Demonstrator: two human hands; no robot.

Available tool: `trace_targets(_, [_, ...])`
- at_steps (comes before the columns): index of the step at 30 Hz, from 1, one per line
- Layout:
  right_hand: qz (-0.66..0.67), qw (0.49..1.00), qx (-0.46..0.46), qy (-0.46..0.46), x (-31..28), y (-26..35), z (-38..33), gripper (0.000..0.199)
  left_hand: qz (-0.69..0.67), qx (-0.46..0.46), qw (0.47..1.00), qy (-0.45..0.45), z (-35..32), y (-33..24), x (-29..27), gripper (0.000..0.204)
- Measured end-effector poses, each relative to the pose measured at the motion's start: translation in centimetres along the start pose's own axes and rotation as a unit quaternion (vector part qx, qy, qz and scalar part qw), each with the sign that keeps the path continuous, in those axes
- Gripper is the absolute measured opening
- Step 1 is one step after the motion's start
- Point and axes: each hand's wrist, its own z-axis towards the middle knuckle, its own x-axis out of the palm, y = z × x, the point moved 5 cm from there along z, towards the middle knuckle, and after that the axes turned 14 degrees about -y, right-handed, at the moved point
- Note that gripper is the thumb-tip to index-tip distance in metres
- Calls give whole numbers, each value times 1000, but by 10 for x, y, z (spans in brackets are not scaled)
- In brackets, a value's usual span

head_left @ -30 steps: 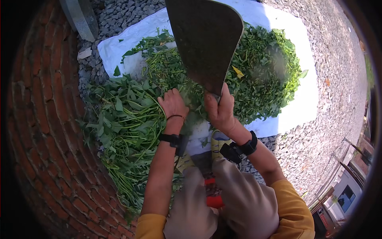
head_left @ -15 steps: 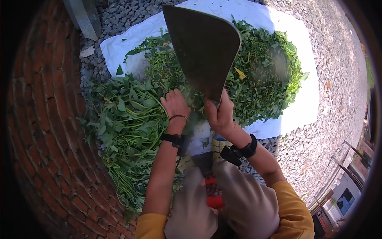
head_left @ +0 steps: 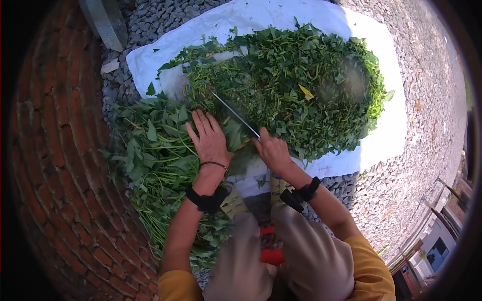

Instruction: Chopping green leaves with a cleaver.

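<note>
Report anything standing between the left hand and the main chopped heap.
The knife does: gripped in the right hand, it slants toward the picture's upper left, between the left hand and the main chopped heap.

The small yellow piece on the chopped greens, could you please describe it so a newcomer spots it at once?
On the large white sheet lies a broad heap of chopped greens. In it, up and right of the right hand, sits the small yellow piece. Its pointed, bright yellow shape stands out from the chopped greens all around.
</note>
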Motion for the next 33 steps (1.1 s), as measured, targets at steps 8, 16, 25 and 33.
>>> trace_targets(8, [71,997,6,0,-51,26,36,22,19,74,997,2,4,7,19,98])
trace_targets(16, [274,942,-112,-155,-80,69,42,18,-63,18,997,-45,12,6,33,49])
trace_targets(25, [66,995,-62,38,-51,50,42,25,-48,11,999,-13,15,4,32,43])
trace_targets(33, [-34,994,-53,85,-20,41,32,27,-54,21,998,1,16,5,34,48])
